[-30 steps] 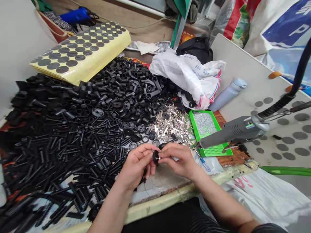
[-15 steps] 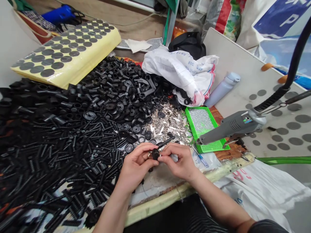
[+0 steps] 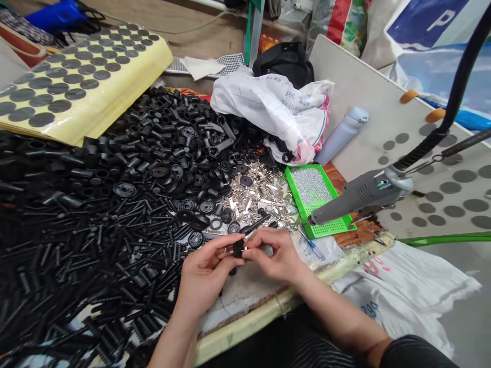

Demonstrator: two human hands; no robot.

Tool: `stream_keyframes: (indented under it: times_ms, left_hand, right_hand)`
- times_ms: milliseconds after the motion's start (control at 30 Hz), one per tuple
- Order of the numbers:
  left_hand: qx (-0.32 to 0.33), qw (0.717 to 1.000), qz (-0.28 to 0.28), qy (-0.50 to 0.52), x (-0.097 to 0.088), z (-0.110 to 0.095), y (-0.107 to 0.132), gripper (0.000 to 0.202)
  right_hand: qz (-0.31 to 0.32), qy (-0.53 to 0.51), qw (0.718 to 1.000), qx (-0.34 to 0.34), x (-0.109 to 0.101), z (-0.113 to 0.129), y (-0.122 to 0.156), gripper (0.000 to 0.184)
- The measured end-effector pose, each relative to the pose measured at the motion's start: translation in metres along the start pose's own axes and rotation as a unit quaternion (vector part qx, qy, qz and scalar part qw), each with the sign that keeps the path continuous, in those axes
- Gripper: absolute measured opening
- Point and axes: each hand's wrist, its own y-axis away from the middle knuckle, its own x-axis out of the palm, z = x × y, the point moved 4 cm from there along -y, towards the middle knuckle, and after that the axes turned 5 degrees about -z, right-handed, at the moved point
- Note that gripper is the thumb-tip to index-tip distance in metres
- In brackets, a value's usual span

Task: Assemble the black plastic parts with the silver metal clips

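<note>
Between the thumb and fingers of my left hand (image 3: 207, 268) is a small black plastic part (image 3: 238, 249), held just above the near edge of the table. A shiny metal bit shows at its left side, by my left fingers. My right hand (image 3: 276, 255) is closed in a pinch at the part's right side, on a small metal piece (image 3: 245, 248) mostly hidden by the fingertips. Just beyond my hands lies a black rod-like piece (image 3: 256, 224). Flat metal pieces (image 3: 257, 197) are heaped farther back.
Black plastic parts (image 3: 146, 133) and black screw-shaped pieces (image 3: 49, 271) cover the left side. A green tray (image 3: 333, 224) holds tiny metal pieces. Above it hangs a grey electric screwdriver (image 3: 356, 199). A small screwdriver (image 3: 315, 249), bottle (image 3: 343, 135) and yellow sticker sheets (image 3: 126, 97) lie around.
The whole view has shifted, so things sit farther left and slightly higher. The black part has turned more edge-on between my fingers. Both hands keep their pinch.
</note>
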Motion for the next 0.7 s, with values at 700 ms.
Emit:
stream_keyframes:
  times_ms: [700]
  left_hand:
    - [0.014,0.999,-0.011,-0.05,-0.003,0.005,0.002,0.033]
  right_hand:
    - [-0.02,0.013,0.999,0.022,0.007,-0.002,0.004,0.015]
